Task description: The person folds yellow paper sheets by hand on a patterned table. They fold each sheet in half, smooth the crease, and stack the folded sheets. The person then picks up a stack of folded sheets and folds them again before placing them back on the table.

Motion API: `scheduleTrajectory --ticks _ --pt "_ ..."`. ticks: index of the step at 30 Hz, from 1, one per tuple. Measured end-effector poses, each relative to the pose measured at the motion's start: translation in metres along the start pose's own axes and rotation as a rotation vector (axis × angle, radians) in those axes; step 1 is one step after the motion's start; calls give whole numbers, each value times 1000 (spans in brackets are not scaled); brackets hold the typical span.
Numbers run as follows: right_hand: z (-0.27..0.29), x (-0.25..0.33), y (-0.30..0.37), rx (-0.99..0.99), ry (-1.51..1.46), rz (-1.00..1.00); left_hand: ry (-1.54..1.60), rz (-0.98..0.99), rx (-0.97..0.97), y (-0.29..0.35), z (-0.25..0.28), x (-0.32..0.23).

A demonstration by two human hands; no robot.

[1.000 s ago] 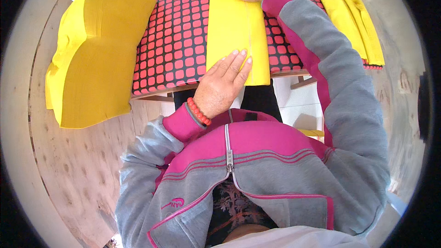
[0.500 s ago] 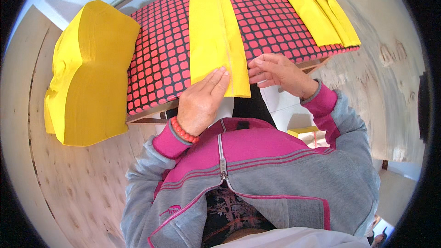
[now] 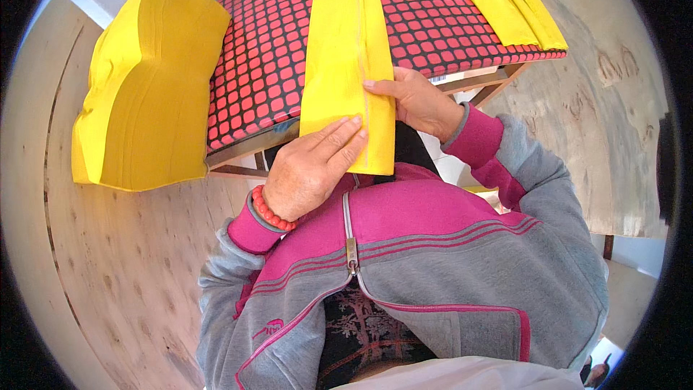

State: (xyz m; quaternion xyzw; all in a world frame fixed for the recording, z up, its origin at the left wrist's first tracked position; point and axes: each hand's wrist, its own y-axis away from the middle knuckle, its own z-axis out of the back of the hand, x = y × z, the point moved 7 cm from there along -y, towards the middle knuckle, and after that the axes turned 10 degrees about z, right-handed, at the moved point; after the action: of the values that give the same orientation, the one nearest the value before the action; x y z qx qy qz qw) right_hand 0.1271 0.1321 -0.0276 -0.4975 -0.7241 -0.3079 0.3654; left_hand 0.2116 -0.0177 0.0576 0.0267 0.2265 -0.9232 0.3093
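Note:
A long folded yellow piece [image 3: 336, 50], cloth-like with a seam running down its length, lies lengthwise in front of me, its near end sticking out past the edge of a padded surface. My left hand [image 3: 310, 166], with a red bead bracelet at the wrist, rests on the near left part, fingers stretched out flat. At the right edge my right hand [image 3: 426, 105] pinches the piece, thumb on top near the seam and the other fingers underneath, mostly hidden.
A red-and-black checked cover [image 3: 260, 50] dresses the padded surface, which has a wooden frame [image 3: 498, 79]. To the left stands a thick yellow stack [image 3: 159, 115]. More folded yellow pieces [image 3: 505, 3] lie at the far right. Wooden boards [image 3: 123, 260] flank both sides.
My right hand, apart from the piece before, now grips its right edge. The yellow piece has slid a little toward me, and my left hand has come nearer with it.

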Motion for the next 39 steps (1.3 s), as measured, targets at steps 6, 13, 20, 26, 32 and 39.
scheduleTrajectory --ticks 6,13,20,26,32,39 --pt "-6 -6 13 -79 -49 39 407 176 -220 55 38 17" --pt "-14 -32 15 -78 -64 51 1911 1216 -120 132 -71 65" --pt "-18 -51 18 -124 -39 129 1816 1159 137 106 -77 71" --pt "-24 -63 21 -80 -171 58 1680 1121 311 105 -74 91" --pt "-30 -34 19 -10 -319 42 1526 1082 393 118 -13 95" --pt "-11 36 27 14 -556 302 1092 871 480 84 33 87"
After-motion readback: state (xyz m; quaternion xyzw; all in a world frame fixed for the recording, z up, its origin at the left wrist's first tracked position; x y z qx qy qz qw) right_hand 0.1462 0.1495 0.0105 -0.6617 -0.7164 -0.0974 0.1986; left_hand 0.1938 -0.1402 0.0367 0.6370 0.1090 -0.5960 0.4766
